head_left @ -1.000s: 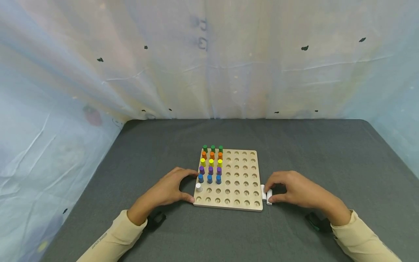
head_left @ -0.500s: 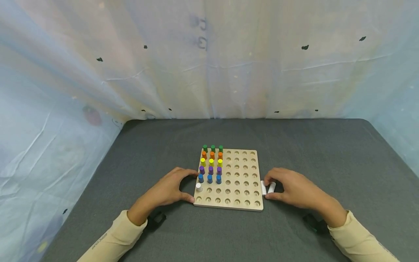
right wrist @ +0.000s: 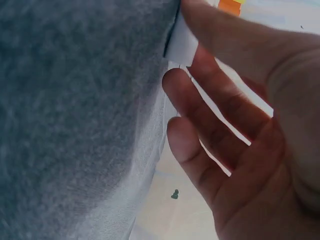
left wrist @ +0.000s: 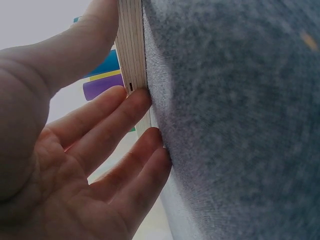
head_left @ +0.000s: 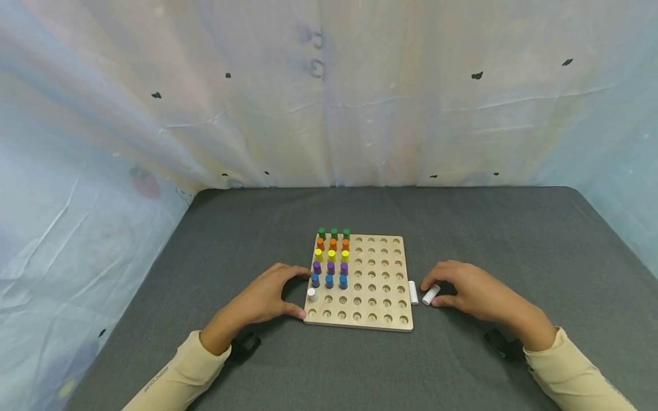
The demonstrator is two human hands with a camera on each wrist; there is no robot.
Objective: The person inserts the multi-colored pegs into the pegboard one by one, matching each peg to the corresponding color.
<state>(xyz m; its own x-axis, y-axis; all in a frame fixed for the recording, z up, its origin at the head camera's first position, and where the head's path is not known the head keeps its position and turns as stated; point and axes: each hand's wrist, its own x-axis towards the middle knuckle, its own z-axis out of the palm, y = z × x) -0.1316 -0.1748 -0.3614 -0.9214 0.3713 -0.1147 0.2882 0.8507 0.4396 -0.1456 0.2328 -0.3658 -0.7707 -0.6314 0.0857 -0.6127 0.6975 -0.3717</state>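
Observation:
A wooden pegboard [head_left: 349,322] lies flat, with rows of green [head_left: 334,234], orange [head_left: 333,244], yellow [head_left: 331,256], purple [head_left: 330,268] and blue pegs [head_left: 329,281] in its left columns. One white peg [head_left: 312,294] stands below the blue row. My left hand [head_left: 264,297] rests against the board's left edge, thumb by the near corner; its fingertips touch the plywood side [left wrist: 131,50] in the left wrist view. Right of the board, my right hand [head_left: 475,294] pinches a loose white peg [head_left: 430,295] between thumb and forefinger, low at the cloth. Another white peg [head_left: 413,293] lies along the board's right edge.
Dark grey cloth [head_left: 329,371] covers the table. A pale printed curtain [head_left: 380,137] hangs behind its far edge and along the sides. Many holes on the board's right and near side hold no pegs.
My right hand has shifted slightly away and to the right, and the white peg at its fingertips has turned and moved apart from the other one. My left hand stays put.

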